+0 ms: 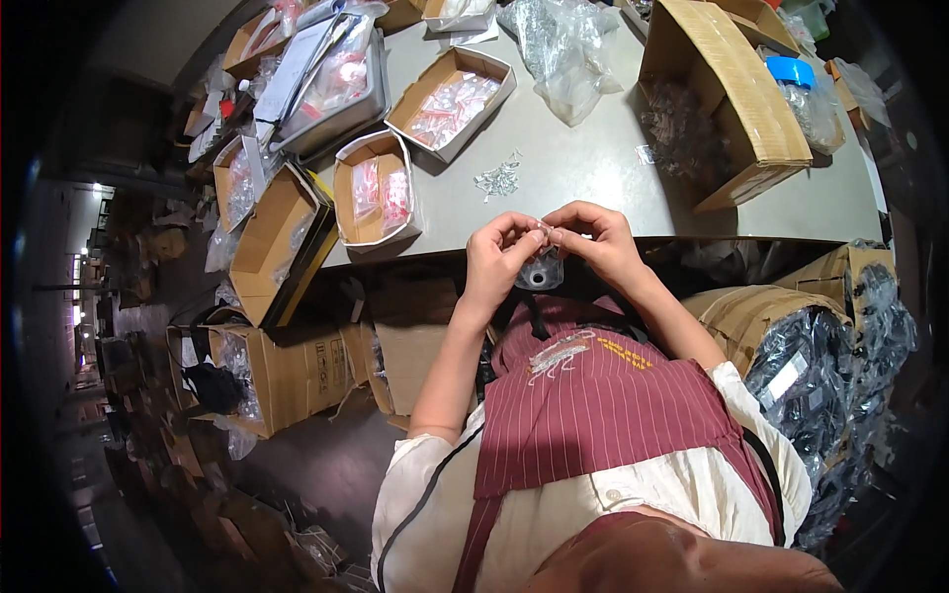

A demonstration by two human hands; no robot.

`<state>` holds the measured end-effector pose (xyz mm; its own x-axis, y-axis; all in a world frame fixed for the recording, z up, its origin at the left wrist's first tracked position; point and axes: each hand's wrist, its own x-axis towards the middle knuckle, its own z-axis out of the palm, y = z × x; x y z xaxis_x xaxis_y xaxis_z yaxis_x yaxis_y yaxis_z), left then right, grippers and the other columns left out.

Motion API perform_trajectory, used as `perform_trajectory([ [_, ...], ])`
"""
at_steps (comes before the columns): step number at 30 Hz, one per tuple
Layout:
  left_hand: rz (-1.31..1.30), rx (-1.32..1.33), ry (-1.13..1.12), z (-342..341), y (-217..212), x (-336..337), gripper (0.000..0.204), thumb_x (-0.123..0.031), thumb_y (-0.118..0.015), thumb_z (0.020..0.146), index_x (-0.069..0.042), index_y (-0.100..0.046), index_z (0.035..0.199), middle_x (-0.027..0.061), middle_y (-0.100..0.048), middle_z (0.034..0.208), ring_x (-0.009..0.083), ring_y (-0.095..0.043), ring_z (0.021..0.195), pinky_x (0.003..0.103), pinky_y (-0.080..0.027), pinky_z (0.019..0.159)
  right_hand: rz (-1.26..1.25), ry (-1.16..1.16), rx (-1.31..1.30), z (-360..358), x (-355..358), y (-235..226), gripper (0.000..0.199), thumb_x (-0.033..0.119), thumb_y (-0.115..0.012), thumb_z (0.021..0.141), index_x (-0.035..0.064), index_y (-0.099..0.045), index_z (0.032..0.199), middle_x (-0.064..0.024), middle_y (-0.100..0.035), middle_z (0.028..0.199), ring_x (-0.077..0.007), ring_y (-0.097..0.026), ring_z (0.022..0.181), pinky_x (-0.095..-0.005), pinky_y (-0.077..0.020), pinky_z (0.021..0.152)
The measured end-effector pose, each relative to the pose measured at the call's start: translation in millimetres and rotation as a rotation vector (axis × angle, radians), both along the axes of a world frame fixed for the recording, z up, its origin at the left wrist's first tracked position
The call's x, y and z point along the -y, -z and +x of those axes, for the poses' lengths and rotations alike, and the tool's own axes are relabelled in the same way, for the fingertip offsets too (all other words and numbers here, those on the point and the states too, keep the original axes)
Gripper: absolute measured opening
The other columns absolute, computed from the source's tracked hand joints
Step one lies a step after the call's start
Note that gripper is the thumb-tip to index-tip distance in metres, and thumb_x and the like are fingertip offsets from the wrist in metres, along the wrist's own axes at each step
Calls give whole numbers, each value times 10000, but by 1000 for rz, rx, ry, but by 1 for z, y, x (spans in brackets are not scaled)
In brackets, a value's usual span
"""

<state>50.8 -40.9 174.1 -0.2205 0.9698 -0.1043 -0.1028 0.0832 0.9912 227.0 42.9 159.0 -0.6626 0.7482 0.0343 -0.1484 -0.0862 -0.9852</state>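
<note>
My left hand (pixel 500 259) and my right hand (pixel 599 242) meet at the table's front edge, fingertips pinched together. Between them they grip the top of a small clear plastic bag (pixel 547 259). It hangs below my fingers, and a dark round shape with a pale ring shows at its lower part; what that is I cannot make out. A loose pile of small shiny metal pieces, like screws (pixel 499 179), lies on the grey table (pixel 583 183) just beyond my hands.
Left on the table are an open box of red-and-clear packets (pixel 344 198), a box of small bags (pixel 403 117) and a grey bin (pixel 373 99). A clear plastic bag (pixel 565 61) lies far back. On the right, a tilted cardboard box (pixel 736 84) holds dark pieces; cartons (pixel 761 306) stand below.
</note>
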Motion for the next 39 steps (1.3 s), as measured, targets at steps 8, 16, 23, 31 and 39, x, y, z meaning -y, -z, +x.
perform_trajectory([
  [8,13,-78,-20,2,-2,3,103,-64,-688,909,32,-699,946,40,-721,838,67,-655,765,214,-513,684,76,18,18,-2,2,2,177,73,-709,928,-28,-718,1073,-65,-731,932,-95,-676,792,-245,-548,698],
  [16,28,-110,-56,1,9,3,69,-61,-678,914,4,-672,938,20,-686,828,67,-615,744,218,-479,670,510,26,71,-6,0,-1,213,41,-690,895,-11,-710,1100,-121,-702,966,-208,-700,845,-306,-557,761],
  [23,53,-417,-110,13,1,3,71,-72,-709,852,-4,-692,855,57,-710,750,68,-629,649,249,-481,577,578,-10,129,-5,-1,0,275,35,-692,850,11,-705,1124,-125,-665,973,-253,-677,855,-348,-547,771],
  [31,80,-623,-124,14,-1,0,100,-95,-720,859,-2,-685,866,45,-662,675,81,-598,621,263,-480,596,656,70,304,-3,-2,-4,140,76,-666,884,7,-675,1005,-168,-671,915,-339,-685,839,-396,-547,731],
  [39,105,-664,4,3,-4,0,159,-147,-715,882,0,-675,835,93,-659,670,151,-609,557,301,-465,541,639,-8,378,1,-3,-5,173,167,-665,915,-1,-637,949,-184,-675,840,-361,-679,770,-414,-536,689],
])
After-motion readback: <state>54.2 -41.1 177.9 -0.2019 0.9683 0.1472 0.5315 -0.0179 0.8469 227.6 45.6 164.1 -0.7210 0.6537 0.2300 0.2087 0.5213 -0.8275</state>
